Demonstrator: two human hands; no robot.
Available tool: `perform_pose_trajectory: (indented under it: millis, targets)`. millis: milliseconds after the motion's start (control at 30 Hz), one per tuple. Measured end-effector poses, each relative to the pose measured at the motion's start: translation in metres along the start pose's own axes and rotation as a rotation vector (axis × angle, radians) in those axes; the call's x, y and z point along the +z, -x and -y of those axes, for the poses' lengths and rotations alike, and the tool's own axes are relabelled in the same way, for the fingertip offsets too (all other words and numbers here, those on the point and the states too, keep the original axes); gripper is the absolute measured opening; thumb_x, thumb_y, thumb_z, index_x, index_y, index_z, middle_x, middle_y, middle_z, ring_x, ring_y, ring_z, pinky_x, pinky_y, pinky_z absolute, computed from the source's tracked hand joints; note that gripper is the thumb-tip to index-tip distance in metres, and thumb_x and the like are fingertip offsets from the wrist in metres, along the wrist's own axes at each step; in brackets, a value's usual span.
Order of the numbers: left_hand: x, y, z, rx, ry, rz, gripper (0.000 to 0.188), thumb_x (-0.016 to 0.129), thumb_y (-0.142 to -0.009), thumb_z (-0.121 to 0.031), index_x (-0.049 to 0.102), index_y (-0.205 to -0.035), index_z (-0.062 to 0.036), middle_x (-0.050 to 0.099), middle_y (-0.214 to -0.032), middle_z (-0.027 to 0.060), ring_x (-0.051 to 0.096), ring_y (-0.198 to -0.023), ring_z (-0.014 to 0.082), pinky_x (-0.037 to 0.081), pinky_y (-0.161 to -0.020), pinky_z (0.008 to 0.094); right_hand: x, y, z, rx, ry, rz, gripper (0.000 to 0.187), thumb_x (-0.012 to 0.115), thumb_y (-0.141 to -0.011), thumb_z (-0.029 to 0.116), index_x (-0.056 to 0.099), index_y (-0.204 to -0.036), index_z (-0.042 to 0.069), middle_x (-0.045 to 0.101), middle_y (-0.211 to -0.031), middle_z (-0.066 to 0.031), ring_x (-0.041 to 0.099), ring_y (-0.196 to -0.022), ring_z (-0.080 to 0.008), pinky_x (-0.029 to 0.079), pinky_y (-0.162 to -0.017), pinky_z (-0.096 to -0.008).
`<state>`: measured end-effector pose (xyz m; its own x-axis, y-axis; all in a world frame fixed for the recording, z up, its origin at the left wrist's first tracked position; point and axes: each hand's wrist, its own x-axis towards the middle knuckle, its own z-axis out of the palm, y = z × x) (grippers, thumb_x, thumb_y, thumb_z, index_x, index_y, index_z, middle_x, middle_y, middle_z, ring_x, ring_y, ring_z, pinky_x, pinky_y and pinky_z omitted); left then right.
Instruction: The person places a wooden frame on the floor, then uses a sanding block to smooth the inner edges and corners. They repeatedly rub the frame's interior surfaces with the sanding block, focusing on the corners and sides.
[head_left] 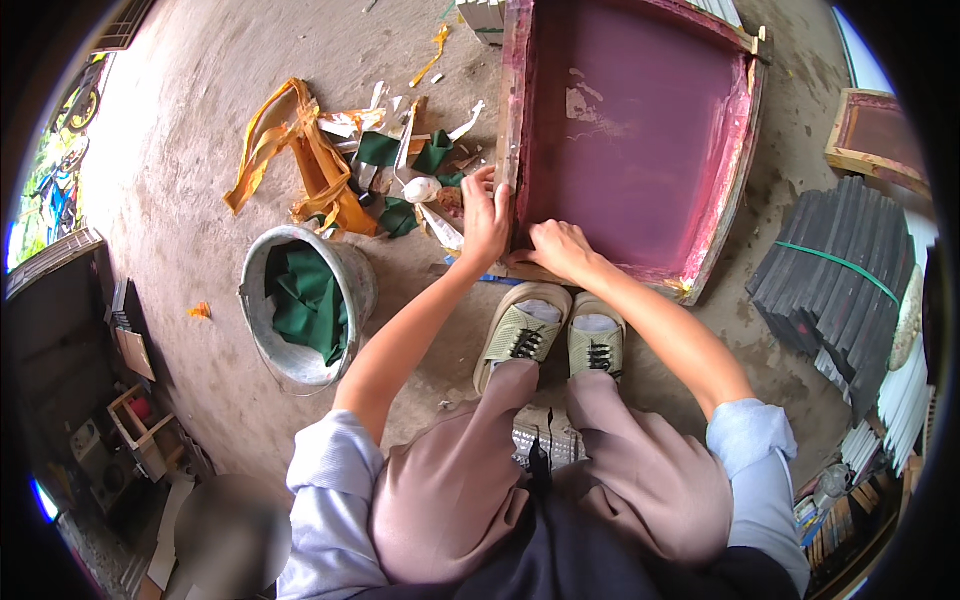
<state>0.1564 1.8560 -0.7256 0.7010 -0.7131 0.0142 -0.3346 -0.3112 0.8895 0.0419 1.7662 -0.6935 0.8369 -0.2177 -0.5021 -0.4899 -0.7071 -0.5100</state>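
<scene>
We see both grips grasping the purple-meshed frame [650,165]: left hand [487,225] on its left rail, right hand [562,248] at its near-left corner; a bucket [362,288] stands left.

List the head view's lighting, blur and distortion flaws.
In the head view: the floor washes out toward the upper left; a round patch at lower left is blurred beyond recognition; the right edge of the purple screen bows; black fills the corners; the left hand and right hand look fairly sharp.
</scene>
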Motion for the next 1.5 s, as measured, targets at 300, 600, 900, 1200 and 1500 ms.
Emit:
perform_pose_trajectory:
  millis: [300,600,900,1200,1500]
  targets:
    - [0.01,0.004,0.003,-0.074,0.111,-0.02,0.039,0.046,-0.096,-0.023,0.034,-0.128,-0.0033,0.055,-0.102,0.0236,0.058,-0.09,0.0382,0.045,-0.08,0.0439,0.003,-0.006,0.011,0.117,0.012,0.051,0.024,0.068,-0.077,0.022,0.069,-0.08,-0.001,0.066,-0.078,-0.0225,0.067,-0.08,-0.0369,0.054,-0.072,-0.0466]
    - [0.01,0.003,0.007,-0.045,0.088,-0.032,0.039,0.047,-0.095,-0.023,0.035,-0.127,-0.0045,0.055,-0.103,0.0268,0.058,-0.091,0.0442,0.046,-0.077,0.048,-0.003,-0.02,0.015,0.033,0.188,0.267,0.025,0.068,-0.08,0.026,0.07,-0.094,0.006,0.068,-0.095,-0.0151,0.065,-0.093,-0.0329,0.052,-0.079,-0.0447]
    - [0.01,0.003,0.004,-0.06,0.1,-0.031,0.038,0.046,-0.095,-0.021,0.034,-0.127,-0.0037,0.058,-0.097,0.025,0.06,-0.086,0.0424,0.047,-0.075,0.0468,-0.01,-0.027,0.019,0.256,0.023,0.423,0.037,0.062,-0.083,0.03,0.065,-0.107,0.003,0.063,-0.113,-0.0178,0.059,-0.108,-0.0347,0.048,-0.089,-0.0447]
    - [0.007,0.004,0.005,-0.045,0.016,-0.045,0.037,0.047,-0.095,-0.022,0.035,-0.126,-0.0053,0.059,-0.093,0.0249,0.06,-0.082,0.0436,0.047,-0.071,0.0484,0.012,-0.009,-0.002,0.07,-0.134,0.175,0.035,0.051,-0.081,0.024,0.066,-0.086,-0.007,0.061,-0.089,-0.0323,0.062,-0.087,-0.0449,0.05,-0.078,-0.049]
    - [0.01,0.005,0.001,-0.055,-0.003,-0.043,0.037,0.049,-0.094,-0.023,0.039,-0.126,-0.0063,0.058,-0.094,0.0232,0.059,-0.084,0.0427,0.047,-0.07,0.0478,0.008,-0.023,-0.03,-0.125,-0.142,0.294,0.036,0.052,-0.081,0.024,0.064,-0.081,-0.01,0.061,-0.081,-0.0332,0.062,-0.079,-0.0453,0.051,-0.071,-0.0486]
